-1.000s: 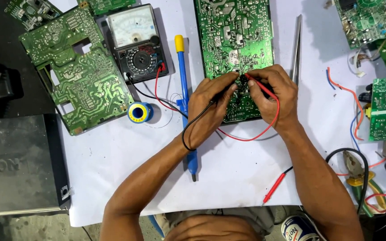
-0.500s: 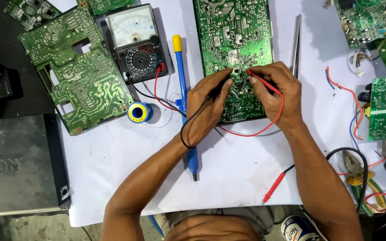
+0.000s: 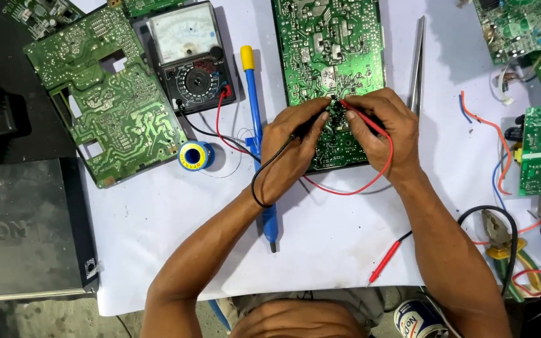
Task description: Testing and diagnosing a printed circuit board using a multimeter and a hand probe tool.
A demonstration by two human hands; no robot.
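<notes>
Both hands sit on the green circuit board [image 3: 330, 56] lying solder-side up at top centre of the white sheet [image 3: 158, 250]. Left hand [image 3: 292, 153] pinches the black probe [image 3: 305, 128], fingers closed narrow round its shaft, tip down on the board near the middle. Right hand [image 3: 380, 128] pinches the red probe [image 3: 364, 119] the same way, tip just beside the black one — exact solder pads hidden under the fingertips, cannot tell which. Red and black leads loop back to the analog multimeter [image 3: 189, 53] at upper left.

Blue soldering iron [image 3: 258, 138] lies alongside the left hand, partly under the wrist. Solder spool [image 3: 195, 155] near it. Tweezers [image 3: 416, 66] lie just right of the board. A second large green board [image 3: 104, 94] lies far left, pliers [image 3: 502, 247] at lower right.

Handling, as a guess: probes are light, stiff, thin — best held pencil-style low on the shaft. The board is rigid but fragile, better held by its edges.
</notes>
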